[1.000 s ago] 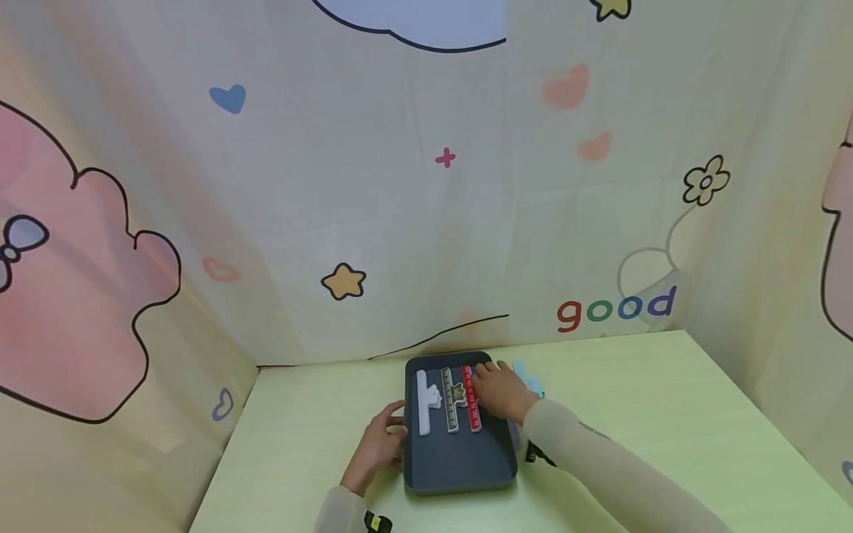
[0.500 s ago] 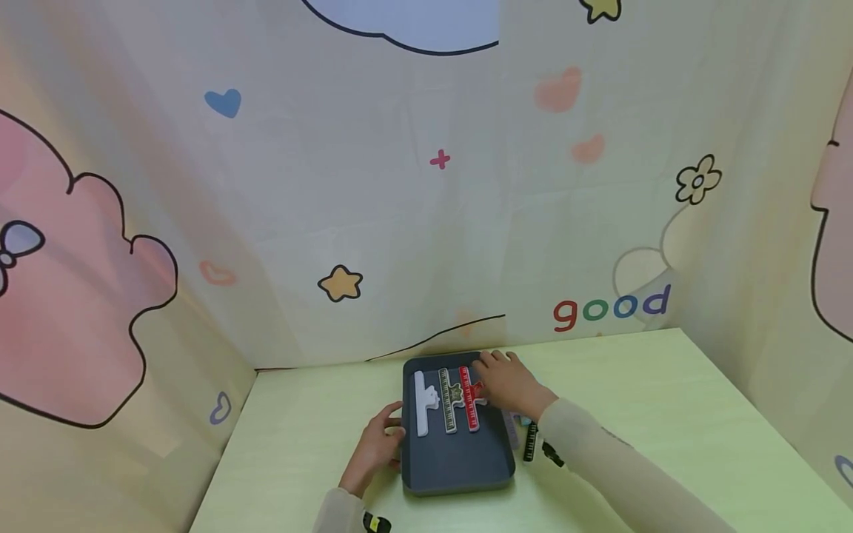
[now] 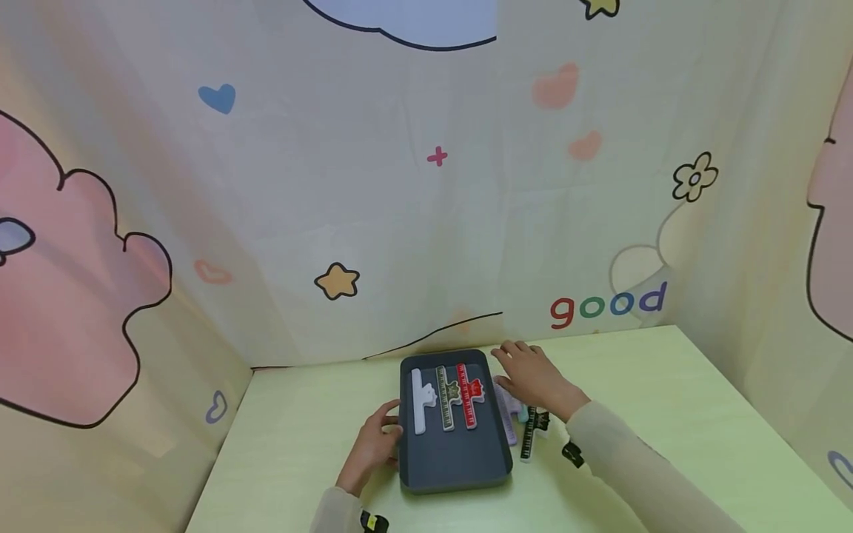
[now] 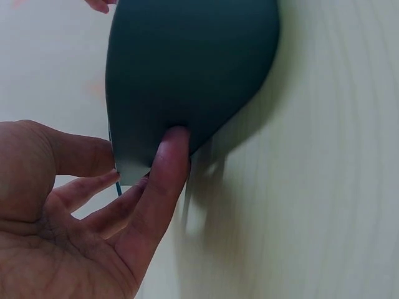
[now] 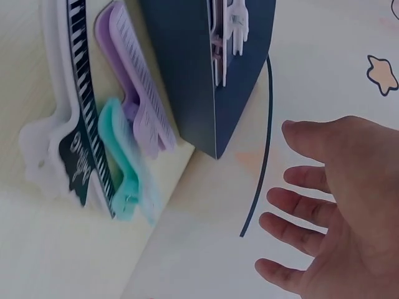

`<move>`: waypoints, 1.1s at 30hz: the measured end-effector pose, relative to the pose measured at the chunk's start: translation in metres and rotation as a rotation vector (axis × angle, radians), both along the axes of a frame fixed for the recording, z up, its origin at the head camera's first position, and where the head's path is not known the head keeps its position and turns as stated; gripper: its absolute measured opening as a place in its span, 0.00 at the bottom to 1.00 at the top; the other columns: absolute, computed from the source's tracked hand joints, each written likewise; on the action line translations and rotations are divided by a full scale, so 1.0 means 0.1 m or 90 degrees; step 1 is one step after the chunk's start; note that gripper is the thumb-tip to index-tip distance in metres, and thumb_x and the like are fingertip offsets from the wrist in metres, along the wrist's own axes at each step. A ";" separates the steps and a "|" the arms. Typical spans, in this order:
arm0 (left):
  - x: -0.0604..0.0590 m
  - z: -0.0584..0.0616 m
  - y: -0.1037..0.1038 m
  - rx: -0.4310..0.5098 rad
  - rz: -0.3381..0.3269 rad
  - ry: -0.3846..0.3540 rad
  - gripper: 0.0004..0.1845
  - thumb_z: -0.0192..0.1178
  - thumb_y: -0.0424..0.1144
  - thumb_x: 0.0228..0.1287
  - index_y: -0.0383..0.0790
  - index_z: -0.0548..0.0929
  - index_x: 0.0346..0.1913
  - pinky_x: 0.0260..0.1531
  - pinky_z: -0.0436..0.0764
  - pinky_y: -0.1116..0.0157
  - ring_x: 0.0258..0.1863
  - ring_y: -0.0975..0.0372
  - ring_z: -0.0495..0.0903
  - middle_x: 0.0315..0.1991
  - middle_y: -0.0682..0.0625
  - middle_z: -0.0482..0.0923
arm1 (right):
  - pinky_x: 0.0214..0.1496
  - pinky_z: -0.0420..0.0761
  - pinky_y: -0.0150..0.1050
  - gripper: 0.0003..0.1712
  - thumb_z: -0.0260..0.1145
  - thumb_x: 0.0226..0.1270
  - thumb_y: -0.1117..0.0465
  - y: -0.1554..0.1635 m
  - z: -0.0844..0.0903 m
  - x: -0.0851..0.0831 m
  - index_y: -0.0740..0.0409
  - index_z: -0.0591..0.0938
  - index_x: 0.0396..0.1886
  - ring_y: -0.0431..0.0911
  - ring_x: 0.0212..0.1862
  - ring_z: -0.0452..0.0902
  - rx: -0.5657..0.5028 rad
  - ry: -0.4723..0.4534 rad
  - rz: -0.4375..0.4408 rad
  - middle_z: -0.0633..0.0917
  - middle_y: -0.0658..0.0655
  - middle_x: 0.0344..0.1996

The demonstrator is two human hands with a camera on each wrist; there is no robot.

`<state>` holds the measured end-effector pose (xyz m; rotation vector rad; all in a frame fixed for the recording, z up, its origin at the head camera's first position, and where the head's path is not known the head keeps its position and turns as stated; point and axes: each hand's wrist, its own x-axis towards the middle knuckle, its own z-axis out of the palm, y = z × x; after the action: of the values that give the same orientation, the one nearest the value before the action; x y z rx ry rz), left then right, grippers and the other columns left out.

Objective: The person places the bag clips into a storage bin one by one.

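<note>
Right hand (image 3: 535, 379) hangs beyond the tray's right edge with its fingers parted and loosely extended, holding nothing, while the left hand (image 3: 373, 448) holds the left side of the dark grey tray (image 3: 456, 468), which sits on the pale bench (image 3: 620, 396). Three long-barred clips lie side by side inside the tray toward its far end: a plain white clip (image 3: 418, 406) on the left, an olive green clip (image 3: 444, 403) in the middle, and a red clip (image 3: 468, 403) with a pale pattern along its bar and a wavy-edged handle pointing right. Half a second ago the right hand covered part of that red handle; it has since moved off to the right, so the whole red clip shows, and more of the black clip (image 3: 528, 437) and the purple clip (image 3: 509, 427) on the bench is visible too. From the right wrist, the turquoise clip (image 5: 123, 161), mostly hidden in the head view, appears nearly whole beside the purple one, and pale lettering can be made out on the black clip's handle. Only the left wrist view shows a fingertip pressed against the tray's outer wall.
</note>
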<state>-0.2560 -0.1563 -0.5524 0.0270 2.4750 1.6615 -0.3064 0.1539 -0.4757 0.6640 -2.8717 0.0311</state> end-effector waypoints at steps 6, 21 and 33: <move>0.00 0.00 -0.01 0.004 -0.003 0.004 0.30 0.52 0.28 0.68 0.43 0.64 0.73 0.17 0.84 0.58 0.36 0.56 0.81 0.60 0.30 0.73 | 0.61 0.76 0.59 0.31 0.67 0.66 0.48 0.12 0.03 0.04 0.58 0.74 0.63 0.58 0.60 0.73 -0.005 -0.008 -0.007 0.77 0.60 0.55; -0.02 -0.03 -0.01 0.011 -0.004 0.003 0.30 0.52 0.28 0.68 0.43 0.64 0.73 0.18 0.84 0.58 0.37 0.56 0.81 0.60 0.31 0.73 | 0.56 0.78 0.60 0.31 0.68 0.65 0.49 0.37 -0.07 0.22 0.60 0.75 0.62 0.58 0.57 0.75 -0.004 -0.012 -0.010 0.79 0.60 0.54; -0.03 -0.04 -0.02 -0.002 0.000 0.001 0.30 0.52 0.29 0.68 0.44 0.64 0.73 0.18 0.84 0.59 0.37 0.56 0.81 0.61 0.30 0.73 | 0.53 0.79 0.59 0.26 0.67 0.66 0.50 0.47 -0.16 0.36 0.61 0.77 0.58 0.58 0.55 0.76 -0.027 -0.041 -0.007 0.80 0.59 0.51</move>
<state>-0.2589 -0.1584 -0.5562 0.0277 2.4783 1.6577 -0.2704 0.2005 -0.4921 0.6503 -2.9264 0.1139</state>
